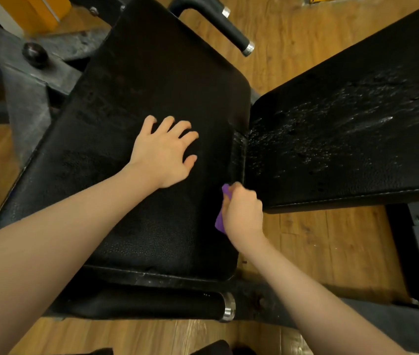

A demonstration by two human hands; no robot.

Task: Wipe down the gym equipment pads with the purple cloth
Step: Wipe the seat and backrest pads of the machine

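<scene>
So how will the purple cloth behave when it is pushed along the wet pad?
The purple cloth looks soft and probably floppy, since it bunches inside the right hand. It is likely light. On the droplet-covered pad it would probably glide and soak up water.

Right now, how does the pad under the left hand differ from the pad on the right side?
The seat pad looks dry and matte; the back pad is covered with shiny droplets. The left hand lies spread on the seat pad; no hand rests on the back pad. The right hand holds the purple cloth at the seat pad's edge. Both are black and textured.
</scene>
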